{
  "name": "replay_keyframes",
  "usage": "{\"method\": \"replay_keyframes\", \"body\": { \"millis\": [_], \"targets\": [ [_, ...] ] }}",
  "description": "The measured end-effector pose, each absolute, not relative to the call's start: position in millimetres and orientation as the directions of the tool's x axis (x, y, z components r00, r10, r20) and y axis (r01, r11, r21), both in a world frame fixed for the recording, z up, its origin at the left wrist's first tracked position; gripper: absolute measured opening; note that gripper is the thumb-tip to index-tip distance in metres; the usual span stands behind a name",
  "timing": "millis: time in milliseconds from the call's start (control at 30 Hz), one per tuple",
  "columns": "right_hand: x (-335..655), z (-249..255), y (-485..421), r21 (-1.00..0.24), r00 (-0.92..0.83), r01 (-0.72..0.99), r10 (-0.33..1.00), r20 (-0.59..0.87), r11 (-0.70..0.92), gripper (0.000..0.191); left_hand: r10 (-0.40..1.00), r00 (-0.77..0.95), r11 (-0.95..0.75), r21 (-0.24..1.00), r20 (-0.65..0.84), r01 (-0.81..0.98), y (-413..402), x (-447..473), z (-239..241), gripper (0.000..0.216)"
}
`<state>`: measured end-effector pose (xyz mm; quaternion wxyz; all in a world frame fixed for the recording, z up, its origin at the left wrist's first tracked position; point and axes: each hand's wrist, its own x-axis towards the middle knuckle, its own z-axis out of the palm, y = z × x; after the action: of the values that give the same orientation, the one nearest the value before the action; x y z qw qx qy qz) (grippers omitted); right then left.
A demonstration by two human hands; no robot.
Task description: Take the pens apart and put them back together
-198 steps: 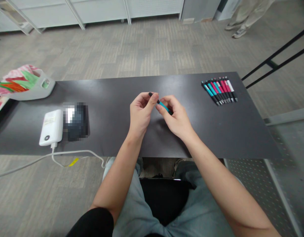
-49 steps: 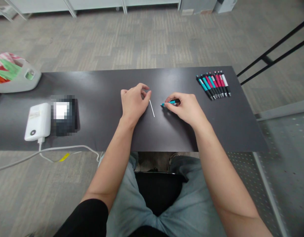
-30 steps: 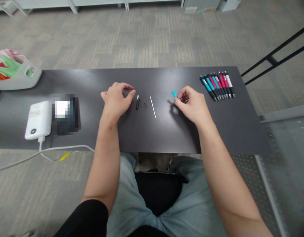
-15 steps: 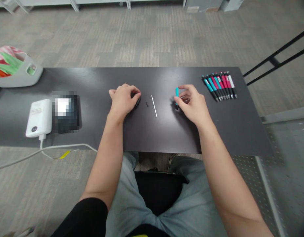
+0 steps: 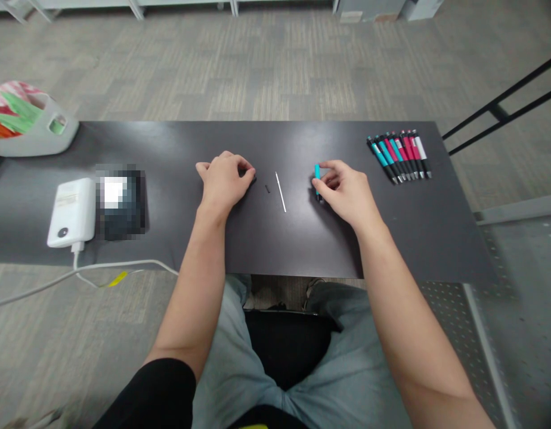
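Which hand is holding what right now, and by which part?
Right hand pinches the teal pen barrel at its lower end, upper end sticking out. Left hand covers a small black pen part on the table; grip hidden.

Matt black table (image 5: 392,226), plain, no pattern. Teal pen barrel (image 5: 317,174) in the right hand (image 5: 347,192); a small black pen part (image 5: 253,177) under the left hand (image 5: 224,182). Thin white refill (image 5: 281,192) and a tiny black piece (image 5: 267,189) between the hands. Row of pens (image 5: 399,156) at the far right corner: teal, pink-red and one white, all with black tips. White power bank (image 5: 71,211) with a white cable (image 5: 123,267) and a yellow tag (image 5: 118,278). Grey tub (image 5: 56,132) holding red, green, orange and pink material. Grey-beige carpet (image 5: 275,71) in striped squares. Light blue jeans (image 5: 347,363), black sleeve (image 5: 154,396).
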<state>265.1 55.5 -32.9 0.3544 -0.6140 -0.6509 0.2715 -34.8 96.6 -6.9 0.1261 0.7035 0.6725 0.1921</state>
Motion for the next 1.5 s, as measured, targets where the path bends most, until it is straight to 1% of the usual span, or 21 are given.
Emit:
{"method": "replay_keyframes", "body": {
  "millis": [67, 167, 233, 300, 367, 433, 467, 533, 600, 633, 700, 833, 900, 1000, 1067, 1133, 1233, 1300, 1433, 1500],
  "targets": [
    [264.4, -32.5, 54.7, -0.772, -0.005, 0.625, 0.990, 0.138, 0.111, 0.049, 0.996, 0.026, -0.060, 0.420, 0.087, 0.906, 95.6, -34.0, -6.2, 0.011],
    [263.9, -32.6, 53.8, -0.757, -0.018, 0.642, 0.989, 0.147, 0.125, 0.052, 0.996, 0.007, -0.043, 0.430, 0.084, 0.902, 95.6, -34.7, -5.4, 0.013],
    [263.9, -33.7, 53.7, -0.756, -0.027, 0.642, 0.989, 0.148, 0.130, 0.052, 0.995, -0.020, -0.030, 0.474, 0.099, 0.880, 96.2, -36.2, -4.6, 0.011],
    [264.2, -35.1, 54.0, -0.759, -0.032, 0.636, 0.988, 0.153, 0.138, 0.051, 0.991, -0.039, -0.036, 0.544, 0.126, 0.838, 96.5, -37.2, -3.3, 0.007],
    [264.5, -36.5, 54.4, -0.762, -0.035, 0.631, 0.986, 0.162, 0.148, 0.050, 0.985, -0.030, -0.084, 0.626, 0.169, 0.776, 95.3, -35.6, -1.7, 0.011],
    [265.0, -37.4, 54.8, -0.765, -0.039, 0.625, 0.985, 0.168, 0.155, 0.049, 0.976, 0.020, -0.168, 0.699, 0.215, 0.695, 92.2, -29.4, -0.4, 0.017],
    [265.3, -37.7, 54.9, -0.766, -0.043, 0.623, 0.985, 0.169, 0.159, 0.049, 0.971, 0.058, -0.212, 0.727, 0.231, 0.653, 89.9, -24.2, -0.1, 0.017],
    [266.0, -38.4, 55.2, -0.767, -0.051, 0.620, 0.984, 0.172, 0.166, 0.047, 0.960, 0.149, -0.279, 0.764, 0.238, 0.581, 84.2, -10.2, -0.4, 0.013],
    [266.7, -39.5, 55.6, -0.763, -0.066, 0.621, 0.982, 0.176, 0.178, 0.044, 0.948, 0.234, -0.310, 0.775, 0.213, 0.551, 77.9, 5.8, -2.1, 0.008],
    [267.1, -40.1, 55.9, -0.758, -0.077, 0.625, 0.981, 0.180, 0.188, 0.043, 0.943, 0.268, -0.318, 0.766, 0.196, 0.558, 74.7, 13.3, -3.3, 0.007],
    [267.5, -41.5, 56.7, -0.738, -0.109, 0.640, 0.976, 0.188, 0.214, 0.040, 0.936, 0.305, -0.336, 0.710, 0.177, 0.619, 69.0, 25.4, -6.0, 0.006],
    [266.3, -42.6, 59.2, -0.683, -0.176, 0.679, 0.963, 0.204, 0.269, 0.035, 0.936, 0.299, -0.350, 0.567, 0.184, 0.746, 62.8, 36.1, -10.8, 0.008],
    [264.7, -41.9, 60.1, -0.664, -0.193, 0.693, 0.960, 0.204, 0.280, 0.034, 0.940, 0.287, -0.340, 0.539, 0.182, 0.771, 62.7, 36.7, -12.2, 0.010],
    [263.2, -39.5, 60.1, -0.660, -0.191, 0.700, 0.962, 0.194, 0.272, 0.035, 0.948, 0.260, -0.317, 0.532, 0.182, 0.785, 65.7, 33.4, -12.9, 0.012],
    [264.0, -37.0, 59.5, -0.669, -0.151, 0.702, 0.969, 0.194, 0.244, 0.035, 0.955, 0.228, -0.295, 0.543, 0.190, 0.786, 69.1, 27.8, -11.8, 0.013],
    [266.1, -33.6, 58.4, -0.688, -0.072, 0.701, 0.979, 0.191, 0.186, 0.031, 0.965, 0.173, -0.257, 0.556, 0.200, 0.791, 72.7, 20.3, -8.8, 0.014],
    [267.7, -26.2, 55.1, -0.694, 0.054, 0.716, 0.986, 0.160, 0.074, 0.016, 0.978, 0.104, -0.190, 0.566, 0.181, 0.802, 75.2, 11.8, -1.6, 0.013],
    [264.9, -19.8, 51.2, -0.655, 0.099, 0.756, 0.986, 0.136, 0.015, 0.010, 0.983, 0.119, -0.176, 0.554, 0.137, 0.813, 73.3, 12.6, 3.4, 0.011],
    [252.1, -7.3, 41.6, -0.519, 0.099, 0.854, 0.992, 0.075, -0.046, 0.021, 0.975, 0.212, -0.217, 0.491, 0.067, 0.844, 64.4, 27.6, 8.6, 0.013],
    [247.4, -4.6, 39.0, -0.464, 0.085, 0.884, 0.995, 0.046, -0.054, 0.023, 0.968, 0.243, -0.241, 0.459, 0.055, 0.855, 61.0, 34.8, 7.8, 0.012]
  ]
}}
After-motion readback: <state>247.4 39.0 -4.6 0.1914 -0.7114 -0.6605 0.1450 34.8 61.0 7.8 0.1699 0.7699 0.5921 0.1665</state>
